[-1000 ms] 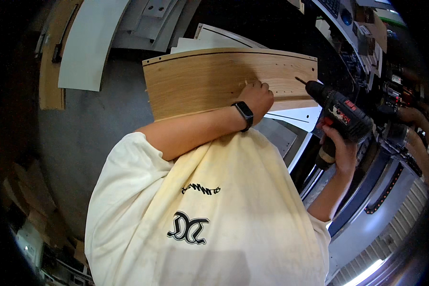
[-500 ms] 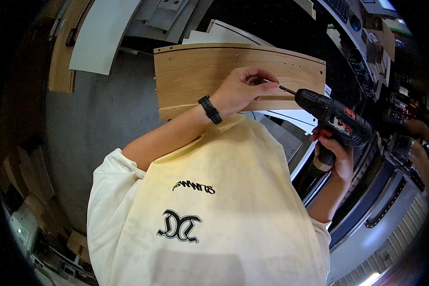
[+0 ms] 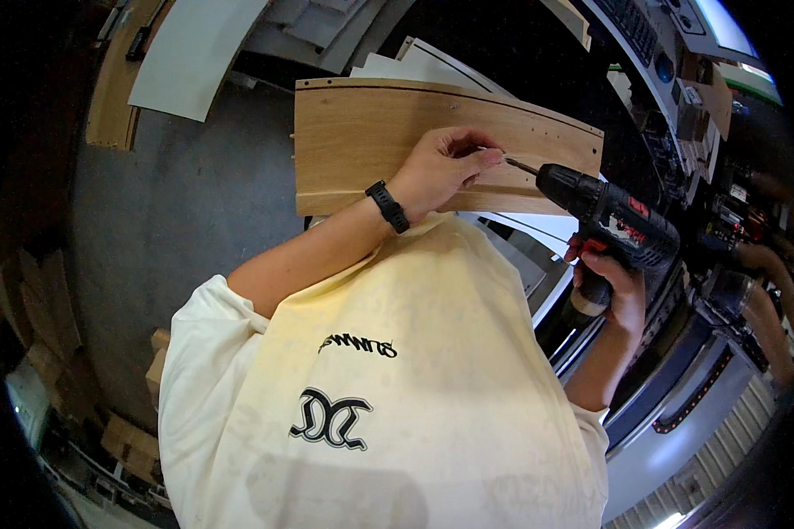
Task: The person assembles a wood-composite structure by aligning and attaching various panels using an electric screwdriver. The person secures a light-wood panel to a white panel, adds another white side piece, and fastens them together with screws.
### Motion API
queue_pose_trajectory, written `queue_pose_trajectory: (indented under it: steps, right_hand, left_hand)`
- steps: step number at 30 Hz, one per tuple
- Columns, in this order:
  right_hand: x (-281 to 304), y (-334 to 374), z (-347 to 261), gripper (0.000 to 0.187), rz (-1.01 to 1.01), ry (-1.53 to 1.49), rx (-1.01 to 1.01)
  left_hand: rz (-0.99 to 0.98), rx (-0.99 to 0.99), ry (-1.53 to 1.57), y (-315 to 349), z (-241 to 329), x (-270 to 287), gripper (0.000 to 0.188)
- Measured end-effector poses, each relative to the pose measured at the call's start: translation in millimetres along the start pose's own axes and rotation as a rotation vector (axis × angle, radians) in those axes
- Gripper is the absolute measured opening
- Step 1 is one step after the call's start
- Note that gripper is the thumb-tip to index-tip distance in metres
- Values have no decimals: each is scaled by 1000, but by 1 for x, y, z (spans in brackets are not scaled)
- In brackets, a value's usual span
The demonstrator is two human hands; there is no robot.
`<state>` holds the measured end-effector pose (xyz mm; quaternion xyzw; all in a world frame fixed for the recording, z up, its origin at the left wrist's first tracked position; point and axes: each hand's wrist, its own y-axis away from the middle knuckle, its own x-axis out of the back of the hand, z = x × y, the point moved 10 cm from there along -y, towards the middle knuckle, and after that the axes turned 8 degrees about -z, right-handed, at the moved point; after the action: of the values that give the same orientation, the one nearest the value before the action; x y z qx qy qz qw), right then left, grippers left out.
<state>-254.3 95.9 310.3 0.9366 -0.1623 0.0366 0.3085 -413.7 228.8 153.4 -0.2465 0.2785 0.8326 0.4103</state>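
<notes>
It's a woodworking workshop. A power drill, drilled wooden board and far-left panels show it.

One left hand, one right hand, one drill, one drill bit, one watch, one shirt, one wood-coloured board beneath the left hand and one long white panel at the upper left are counted.
</notes>
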Motion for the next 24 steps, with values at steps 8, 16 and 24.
queue_pose_trajectory:
  steps: [8, 16, 24]
  right_hand:
    - [-5, -2, -1, 27, 29, -1, -3]
    - [-12, -3, 2, 25, -20, -24, -7]
    - [-18, 11, 19, 26, 22, 248, -151]
  left_hand:
    - [-11, 32, 153, 2, -11, 5, 22]
    - [-44, 84, 235, 2, -19, 4, 26]
    - [-36, 318, 841, 24, -66, -27, 24]
